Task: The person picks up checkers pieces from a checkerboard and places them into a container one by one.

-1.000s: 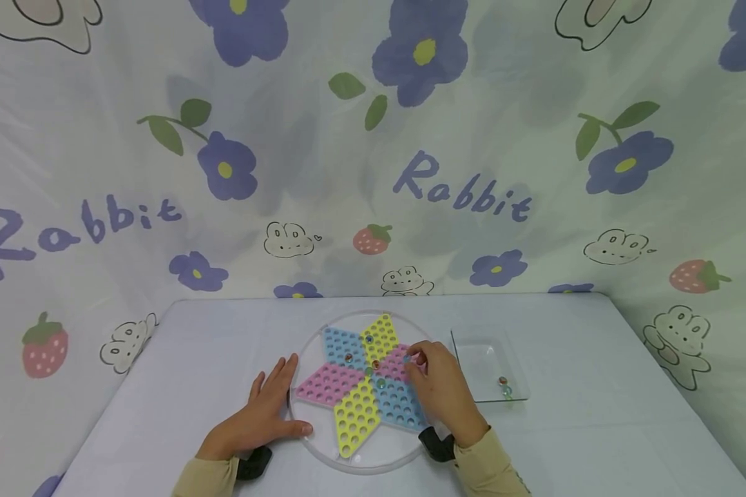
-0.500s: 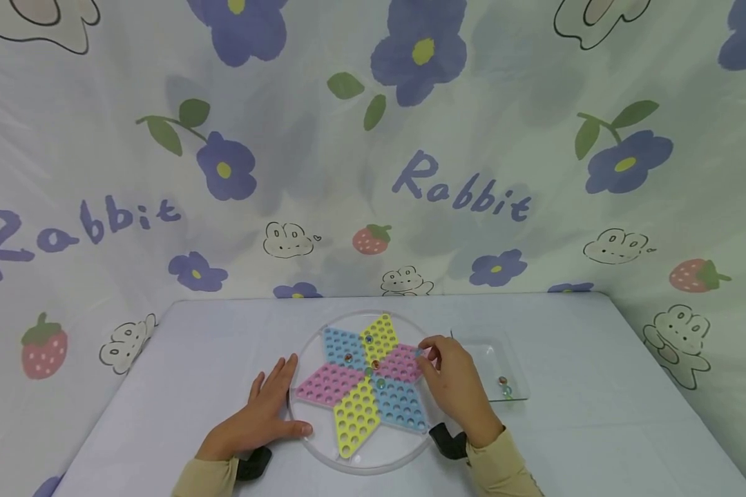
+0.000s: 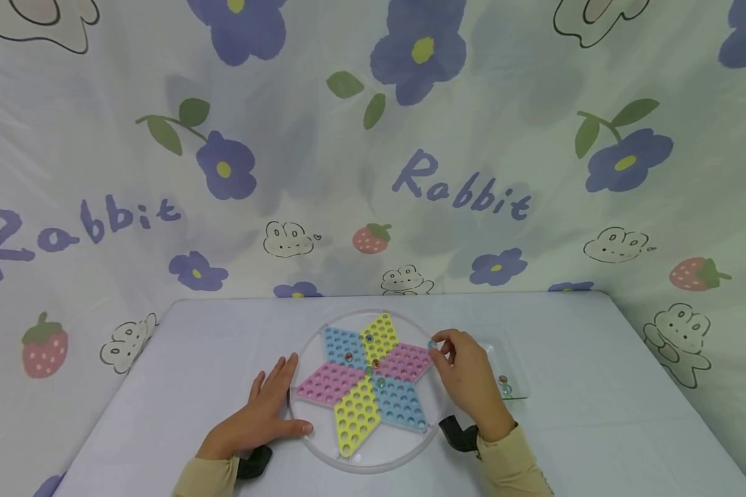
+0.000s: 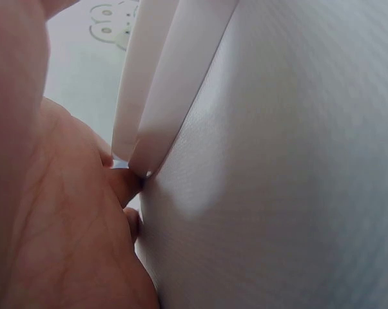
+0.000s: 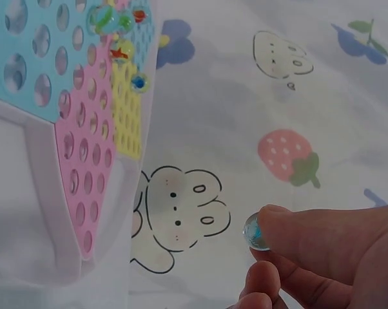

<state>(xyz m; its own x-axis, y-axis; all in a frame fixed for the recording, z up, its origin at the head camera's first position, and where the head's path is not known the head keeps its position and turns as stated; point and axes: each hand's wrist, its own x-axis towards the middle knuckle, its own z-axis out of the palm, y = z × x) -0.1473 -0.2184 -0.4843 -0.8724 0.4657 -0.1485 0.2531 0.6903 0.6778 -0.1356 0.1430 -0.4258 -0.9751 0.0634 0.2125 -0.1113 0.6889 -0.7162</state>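
Between thumb and fingers, my right hand pinches a clear marble with a blue swirl, held over the right rim of the board near the tip of a pink point. The round Chinese checkers board carries a star of yellow, blue and pink points full of holes. Several marbles sit in it around the centre, among them a green marble and a red-brown marble. At the board's left edge rests my left hand, fingers spread and thumb over the rim; in the left wrist view its palm lies by the white rim.
Right of the board, partly hidden behind my right hand, stands a clear square tray with a few marbles in its near right corner. A white cloth covers the table. A printed curtain hangs behind it.
My right hand has moved right with the marble, from over the pink point to the board's right rim. It now covers more of the tray. My left hand stays put.
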